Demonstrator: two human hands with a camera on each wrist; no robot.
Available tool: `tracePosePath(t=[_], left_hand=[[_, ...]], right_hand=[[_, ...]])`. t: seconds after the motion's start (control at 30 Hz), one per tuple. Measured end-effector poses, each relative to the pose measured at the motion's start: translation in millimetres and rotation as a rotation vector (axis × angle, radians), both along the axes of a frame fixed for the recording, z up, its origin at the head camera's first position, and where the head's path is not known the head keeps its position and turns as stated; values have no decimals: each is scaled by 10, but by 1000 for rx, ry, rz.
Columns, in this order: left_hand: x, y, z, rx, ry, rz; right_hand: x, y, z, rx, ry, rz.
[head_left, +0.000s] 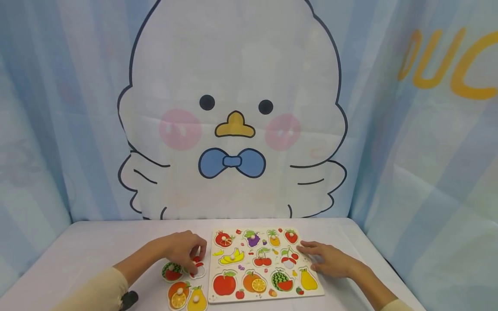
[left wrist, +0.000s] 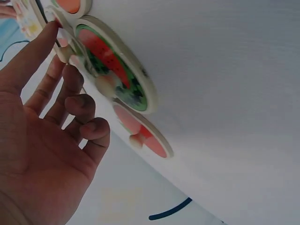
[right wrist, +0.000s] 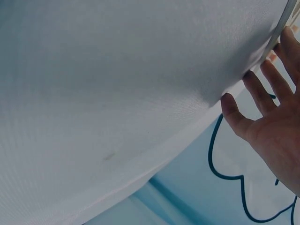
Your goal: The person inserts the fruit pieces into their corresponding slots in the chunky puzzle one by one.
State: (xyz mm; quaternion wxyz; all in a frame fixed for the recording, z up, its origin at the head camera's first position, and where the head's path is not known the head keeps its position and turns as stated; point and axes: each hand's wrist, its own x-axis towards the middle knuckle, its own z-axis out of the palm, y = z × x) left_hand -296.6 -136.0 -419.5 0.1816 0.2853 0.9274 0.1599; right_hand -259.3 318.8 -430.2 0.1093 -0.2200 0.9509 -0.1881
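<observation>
My left hand pinches a red-and-white fruit puzzle piece, left of the fruit puzzle board. In the left wrist view, thumb and forefinger meet at a piece while the other fingers curl loosely; the exact grip is partly hidden. Beside that hand lie a watermelon piece and a red piece with a knob. An orange piece and a pear piece lie nearer the front. My right hand touches the board's right edge, fingers spread and fairly straight.
Knobbed pieces, including pomegranate, grapes and bananas, sit in the board. Its front row shows apple, orange, watermelon and pear pictures without knobs. A white cloth covers the table; a printed curtain hangs behind.
</observation>
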Motion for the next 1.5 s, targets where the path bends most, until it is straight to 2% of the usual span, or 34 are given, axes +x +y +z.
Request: tracePosePath(t=[0.23, 0.5, 0.9, 1.17, 1.5], left_hand=[[35, -69, -6, 31, 13, 15], [44, -113, -16, 127, -41, 5], [24, -144, -59, 172, -71, 21], [43, -152, -43, 183, -66, 36], [53, -168, -30, 193, -53, 22]], right_hand=[[-12, -14, -6, 1, -11, -16], [1, -24, 12, 8, -13, -13], [-2, -8, -13, 14, -5, -13], [-21, 6, -13, 19, 20, 5], [-23, 26, -48, 8, 24, 12]])
